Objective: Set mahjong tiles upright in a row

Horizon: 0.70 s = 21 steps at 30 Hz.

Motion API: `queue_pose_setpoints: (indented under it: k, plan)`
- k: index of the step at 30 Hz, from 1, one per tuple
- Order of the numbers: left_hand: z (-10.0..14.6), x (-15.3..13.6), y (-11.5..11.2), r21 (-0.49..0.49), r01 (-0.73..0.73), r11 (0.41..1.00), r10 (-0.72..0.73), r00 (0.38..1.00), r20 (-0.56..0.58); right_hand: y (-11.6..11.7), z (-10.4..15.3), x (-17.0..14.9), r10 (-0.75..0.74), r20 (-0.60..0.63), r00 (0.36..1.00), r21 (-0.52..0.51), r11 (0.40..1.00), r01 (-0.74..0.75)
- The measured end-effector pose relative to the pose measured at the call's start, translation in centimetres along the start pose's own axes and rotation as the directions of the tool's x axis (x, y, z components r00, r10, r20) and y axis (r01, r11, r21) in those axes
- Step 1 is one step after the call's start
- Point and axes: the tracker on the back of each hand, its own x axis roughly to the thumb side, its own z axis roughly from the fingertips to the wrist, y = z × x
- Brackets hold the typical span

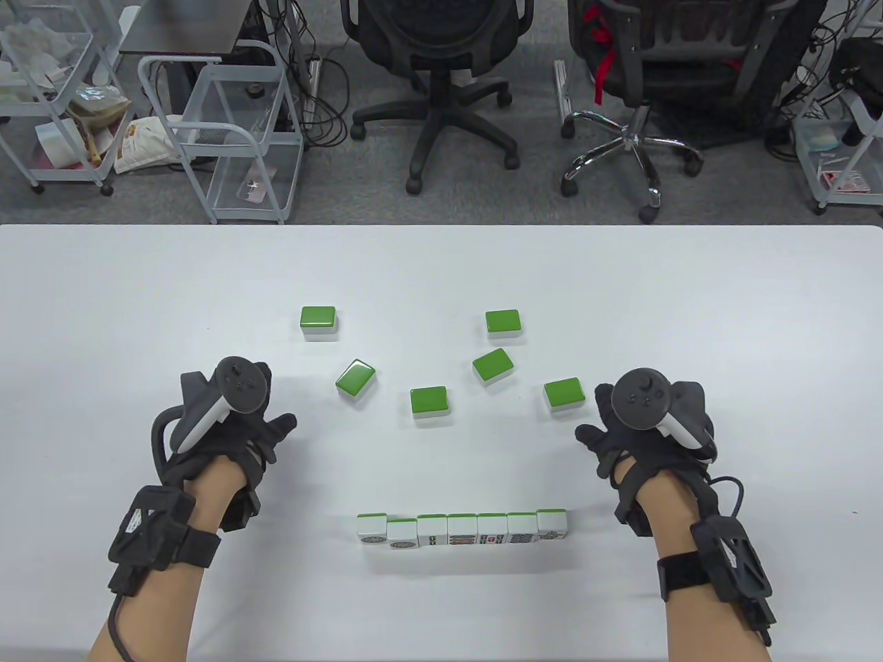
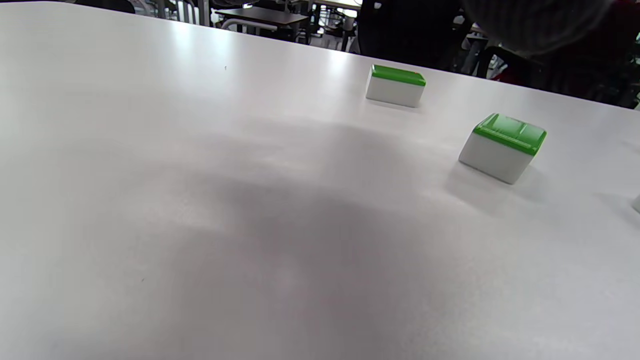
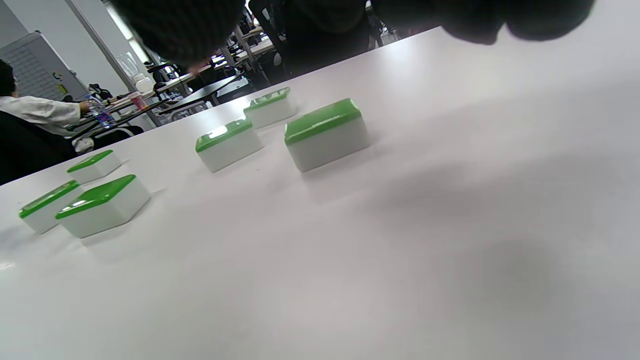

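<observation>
I see a row of seven white-faced, green-backed mahjong tiles (image 1: 462, 529) standing upright side by side at about six o'clock on the white surface (image 1: 690, 289), faces toward me; the second tile from the left sits slightly nearer to me than the rest. Six more rectangular green-backed tiles lie flat, green side up, spread around the centre: one at eleven o'clock (image 1: 319, 322), one angled tile at nine o'clock (image 1: 356, 378), one near the middle (image 1: 429, 402), one at one o'clock (image 1: 503, 322), one tilted just below it (image 1: 494, 365), and one at three o'clock (image 1: 565, 395).

My left hand (image 1: 227, 427) in its black sensor glove rests over the surface at eight o'clock, apart from the angled tile, holding nothing. Its fingers are loosely spread, thumb out to the side. My right hand (image 1: 648, 427) sits at four o'clock, just beside the three o'clock tile but not touching it. Its fingers (image 3: 480, 20) hang relaxed and hold nothing. In the right wrist view that nearest flat tile (image 3: 326, 134) lies clear of them.
</observation>
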Motion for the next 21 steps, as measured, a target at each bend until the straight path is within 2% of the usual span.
queue_pose_setpoints:
  k: [7, 12, 15, 18, 21]
  plan:
    - [-0.5, -0.4, -0.5, -0.003, -0.002, 1.000, 0.002, 1.000, -0.019, 1.1, -1.8, 1.8, 0.086, -0.044, 0.995, -0.010, 0.996, -0.087]
    - [-0.4, -0.4, -0.4, 0.014, -0.007, 1.000, 0.007, 1.000, -0.017, 1.0, -3.9, 2.9, 0.256, -0.092, 0.962, 0.024, 0.967, -0.255]
    - [-0.4, -0.4, -0.5, 0.010, -0.004, 1.000, 0.004, 1.000, -0.014, 1.4, -5.5, 3.4, 0.225, -0.152, 0.962, 0.028, 0.974, -0.223]
    - [-0.5, -0.3, -0.5, 0.012, -0.010, 1.000, 0.010, 1.000, -0.007, 2.0, -7.3, 4.2, 0.304, -0.249, 0.919, 0.043, 0.952, -0.303]
    - [-0.5, -0.3, -0.3, 0.011, -0.023, 1.000, 0.023, 1.000, 0.001, 2.7, -8.7, 5.0, 0.377, -0.277, 0.884, 0.086, 0.926, -0.368]
